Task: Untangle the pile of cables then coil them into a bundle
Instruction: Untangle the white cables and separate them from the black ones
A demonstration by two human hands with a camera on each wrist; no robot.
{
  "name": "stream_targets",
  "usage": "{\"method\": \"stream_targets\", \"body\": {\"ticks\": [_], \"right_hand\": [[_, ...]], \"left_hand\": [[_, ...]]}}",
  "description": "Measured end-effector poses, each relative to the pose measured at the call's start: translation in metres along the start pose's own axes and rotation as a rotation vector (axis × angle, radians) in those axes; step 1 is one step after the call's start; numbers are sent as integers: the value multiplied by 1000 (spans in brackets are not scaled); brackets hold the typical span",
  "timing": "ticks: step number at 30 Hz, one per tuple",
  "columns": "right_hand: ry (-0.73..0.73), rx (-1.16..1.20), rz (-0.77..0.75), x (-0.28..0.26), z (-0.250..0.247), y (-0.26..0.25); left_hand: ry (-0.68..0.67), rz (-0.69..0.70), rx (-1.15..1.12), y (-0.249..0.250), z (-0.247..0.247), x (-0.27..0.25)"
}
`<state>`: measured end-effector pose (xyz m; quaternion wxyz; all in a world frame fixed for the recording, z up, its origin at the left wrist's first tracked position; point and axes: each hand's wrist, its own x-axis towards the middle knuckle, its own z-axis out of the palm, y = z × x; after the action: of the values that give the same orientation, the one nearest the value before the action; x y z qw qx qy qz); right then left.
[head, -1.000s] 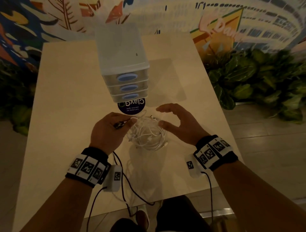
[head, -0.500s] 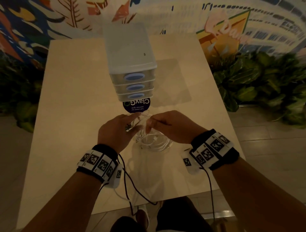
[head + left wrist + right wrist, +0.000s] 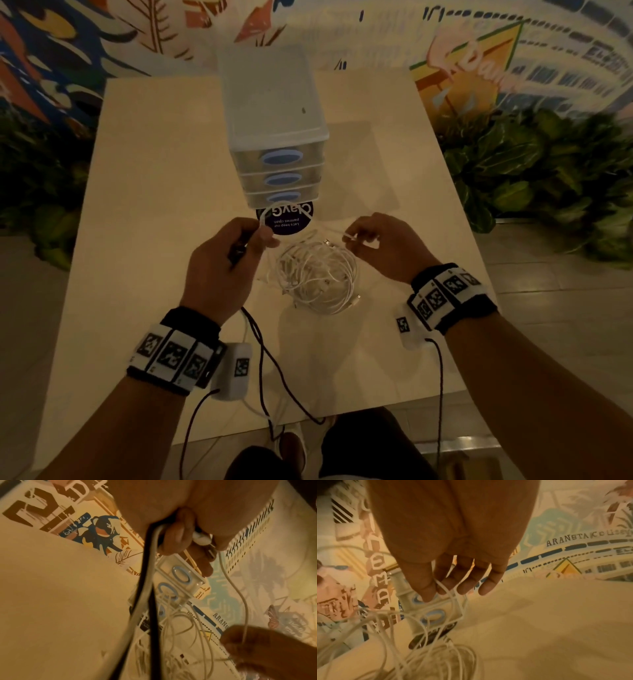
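A tangled pile of white cables [image 3: 318, 277] lies on the beige table [image 3: 154, 212], between my hands. My left hand [image 3: 260, 236] grips a white cable and a black cable [image 3: 270, 363] that trails off the table's near edge. The left wrist view shows its fingers [image 3: 178, 534] curled round both, with a white plug [image 3: 202, 540] in the grip. My right hand [image 3: 352, 236] pinches a white strand; the right wrist view shows the strand between thumb and index finger [image 3: 426, 588]. A white loop [image 3: 274, 210] arcs from one hand to the other, above the pile [image 3: 436, 655].
A translucent three-drawer unit [image 3: 274, 137] with blue oval handles stands just beyond the hands, and a round dark sticker [image 3: 291, 221] lies at its foot. Leafy plants [image 3: 548, 171] line the table's right side and a painted wall rises behind. Bare tabletop lies to the left and right.
A second ago my right hand was open over the pile. It then closed on a white strand beside my left hand, and both hands have since drawn apart, lifting a loop.
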<state>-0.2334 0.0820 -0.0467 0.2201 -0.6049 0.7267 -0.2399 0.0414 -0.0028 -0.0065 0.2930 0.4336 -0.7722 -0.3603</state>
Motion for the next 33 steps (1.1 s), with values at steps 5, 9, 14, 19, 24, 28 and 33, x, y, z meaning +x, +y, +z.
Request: {"method": "stream_targets", "body": {"ticks": [5, 9, 14, 19, 24, 28, 33], "right_hand": [[-30, 72, 139, 4, 28, 18], [-46, 305, 113, 10, 33, 10], [-37, 513, 133, 2, 45, -4], [-188, 604, 262, 6, 56, -10], [-249, 689, 235, 13, 67, -11], [-154, 619, 334, 19, 64, -11], [-57, 648, 309, 20, 61, -7]], "left_hand": [[-111, 44, -120, 23, -9, -1], [-160, 28, -137, 30, -2, 1], [-168, 29, -57, 32, 9, 6], [-151, 4, -46, 34, 13, 14], [-166, -28, 16, 36, 23, 25], [-293, -64, -13, 35, 24, 25], [-489, -190, -120, 23, 13, 2]]}}
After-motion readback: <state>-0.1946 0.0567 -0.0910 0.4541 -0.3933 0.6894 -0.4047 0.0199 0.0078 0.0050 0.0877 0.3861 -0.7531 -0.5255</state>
